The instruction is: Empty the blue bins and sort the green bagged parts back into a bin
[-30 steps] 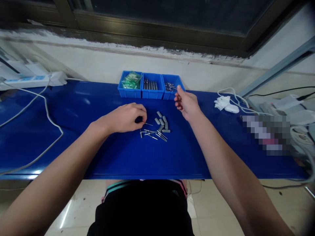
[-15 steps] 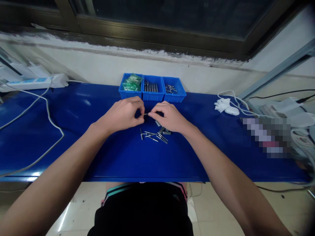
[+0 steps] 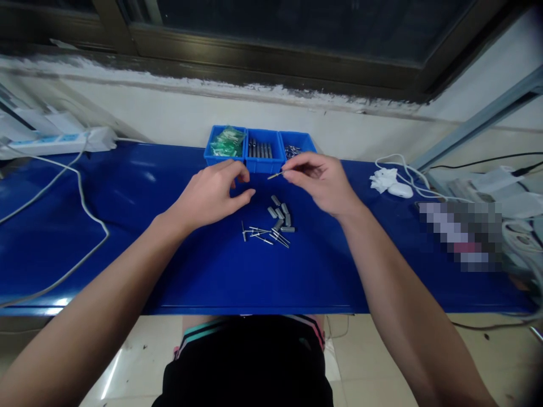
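My right hand point(image 3: 322, 183) pinches a thin metal pin point(image 3: 275, 176) between thumb and fingers, held above the blue table point(image 3: 212, 265) just in front of the bins. My left hand point(image 3: 212, 195) hovers left of it with fingers loosely apart and nothing in them. Below both hands lie several loose metal pins point(image 3: 263, 234) and several small grey cylinders point(image 3: 280, 216).
Three blue bins stand at the back: one with green packets point(image 3: 226, 144), one with dark rods point(image 3: 262, 151), one with small metal parts point(image 3: 297, 148). A white power strip point(image 3: 55, 142) and cable point(image 3: 80, 198) lie left; white cloth and cables point(image 3: 392, 181) lie right.
My right hand came from the right bin to meet my left hand, took the pin, and has now lifted it back toward the bins. My left hand let go and opened.
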A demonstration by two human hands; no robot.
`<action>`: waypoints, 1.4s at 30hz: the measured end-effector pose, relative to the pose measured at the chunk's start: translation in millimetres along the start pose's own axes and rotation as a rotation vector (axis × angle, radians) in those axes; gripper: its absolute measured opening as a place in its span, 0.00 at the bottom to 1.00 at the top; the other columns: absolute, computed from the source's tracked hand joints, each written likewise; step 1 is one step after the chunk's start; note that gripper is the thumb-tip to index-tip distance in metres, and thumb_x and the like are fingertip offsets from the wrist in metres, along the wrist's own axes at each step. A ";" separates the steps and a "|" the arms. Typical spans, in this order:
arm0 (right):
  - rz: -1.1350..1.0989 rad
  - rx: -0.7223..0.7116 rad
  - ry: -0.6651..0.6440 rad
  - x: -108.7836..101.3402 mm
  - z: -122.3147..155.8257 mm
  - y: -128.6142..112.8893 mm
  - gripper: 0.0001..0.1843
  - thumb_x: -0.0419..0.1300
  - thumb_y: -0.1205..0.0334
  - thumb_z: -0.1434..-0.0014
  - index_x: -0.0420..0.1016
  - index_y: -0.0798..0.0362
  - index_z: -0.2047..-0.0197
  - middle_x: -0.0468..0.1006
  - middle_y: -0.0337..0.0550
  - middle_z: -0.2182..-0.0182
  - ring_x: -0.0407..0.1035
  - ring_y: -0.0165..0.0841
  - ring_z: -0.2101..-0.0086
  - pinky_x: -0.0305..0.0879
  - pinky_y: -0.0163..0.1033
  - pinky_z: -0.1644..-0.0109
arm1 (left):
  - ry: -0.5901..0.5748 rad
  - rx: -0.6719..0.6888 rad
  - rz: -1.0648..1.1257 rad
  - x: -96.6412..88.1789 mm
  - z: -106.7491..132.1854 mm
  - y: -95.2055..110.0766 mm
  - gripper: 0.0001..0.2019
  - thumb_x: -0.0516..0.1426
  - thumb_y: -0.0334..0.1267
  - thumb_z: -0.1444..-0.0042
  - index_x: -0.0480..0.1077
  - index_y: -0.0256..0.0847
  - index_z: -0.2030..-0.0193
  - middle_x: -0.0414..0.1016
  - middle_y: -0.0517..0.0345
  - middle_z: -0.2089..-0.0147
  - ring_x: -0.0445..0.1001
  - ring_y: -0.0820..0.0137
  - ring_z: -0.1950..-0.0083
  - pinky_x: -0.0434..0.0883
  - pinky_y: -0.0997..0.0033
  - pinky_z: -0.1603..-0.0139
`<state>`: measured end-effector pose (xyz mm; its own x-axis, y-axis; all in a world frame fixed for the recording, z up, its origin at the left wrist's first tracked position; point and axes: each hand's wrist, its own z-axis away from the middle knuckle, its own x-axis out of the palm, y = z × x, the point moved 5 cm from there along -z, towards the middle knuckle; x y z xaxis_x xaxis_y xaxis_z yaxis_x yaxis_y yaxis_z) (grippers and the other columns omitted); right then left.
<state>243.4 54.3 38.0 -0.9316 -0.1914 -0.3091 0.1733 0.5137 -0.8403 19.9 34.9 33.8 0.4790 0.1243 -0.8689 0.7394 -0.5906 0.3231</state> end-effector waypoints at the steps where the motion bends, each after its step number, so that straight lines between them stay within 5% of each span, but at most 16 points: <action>1: -0.074 0.011 0.018 -4.9 -0.6 -0.4 0.11 0.74 0.50 0.42 0.84 0.46 0.60 0.80 0.38 0.63 0.73 0.33 0.63 0.69 0.42 0.57 | -0.032 0.009 0.006 1.8 -0.1 -0.1 0.14 0.58 0.49 0.35 0.73 0.41 0.52 0.80 0.53 0.54 0.78 0.63 0.58 0.71 0.63 0.56; 5: -0.302 0.130 0.125 -16.0 -3.0 7.0 0.17 0.75 0.44 0.46 0.80 0.45 0.63 0.76 0.36 0.68 0.70 0.30 0.68 0.68 0.39 0.63 | -0.196 0.054 0.050 9.4 0.9 2.4 0.13 0.58 0.47 0.36 0.75 0.42 0.52 0.81 0.54 0.57 0.78 0.64 0.59 0.70 0.65 0.58; 9: -0.414 0.409 0.282 -22.3 -2.4 35.0 0.19 0.71 0.43 0.43 0.74 0.48 0.69 0.70 0.35 0.73 0.64 0.26 0.74 0.61 0.35 0.71 | -0.389 0.044 0.143 14.2 5.3 2.6 0.11 0.60 0.43 0.41 0.76 0.44 0.54 0.80 0.57 0.58 0.77 0.66 0.59 0.70 0.67 0.59; 14: -0.479 0.626 0.457 -30.3 1.9 66.7 0.15 0.68 0.50 0.38 0.74 0.51 0.69 0.70 0.35 0.74 0.59 0.23 0.79 0.53 0.33 0.77 | -0.529 0.121 0.113 14.3 12.2 -5.7 0.14 0.57 0.33 0.46 0.76 0.47 0.53 0.78 0.57 0.47 0.75 0.61 0.47 0.67 0.60 0.44; 26: -0.351 0.636 0.485 -28.2 0.9 73.3 0.16 0.69 0.48 0.37 0.75 0.51 0.67 0.69 0.33 0.75 0.59 0.22 0.80 0.50 0.31 0.80 | -0.737 -0.010 0.099 17.6 20.1 9.0 0.16 0.63 0.43 0.46 0.73 0.49 0.51 0.74 0.57 0.43 0.67 0.54 0.40 0.58 0.49 0.34; 37: -0.406 0.635 0.451 -25.6 0.9 70.8 0.13 0.68 0.51 0.38 0.74 0.51 0.67 0.61 0.29 0.80 0.53 0.23 0.81 0.49 0.33 0.79 | -0.691 0.040 0.108 26.4 19.7 3.4 0.07 0.62 0.43 0.42 0.78 0.46 0.59 0.76 0.55 0.46 0.70 0.56 0.43 0.59 0.52 0.37; 42: -0.281 0.504 0.362 -11.6 -0.2 50.7 0.13 0.67 0.51 0.38 0.76 0.50 0.68 0.62 0.31 0.78 0.53 0.24 0.79 0.47 0.35 0.76 | -0.654 0.017 0.069 20.3 17.4 1.1 0.06 0.62 0.42 0.45 0.77 0.44 0.64 0.77 0.55 0.52 0.73 0.58 0.50 0.64 0.56 0.45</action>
<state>263.0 82.8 -0.9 -0.9960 0.0765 0.0455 -0.0444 0.0159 -0.9989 22.2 22.9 10.0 0.1349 -0.4217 -0.8966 0.7068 -0.5932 0.3854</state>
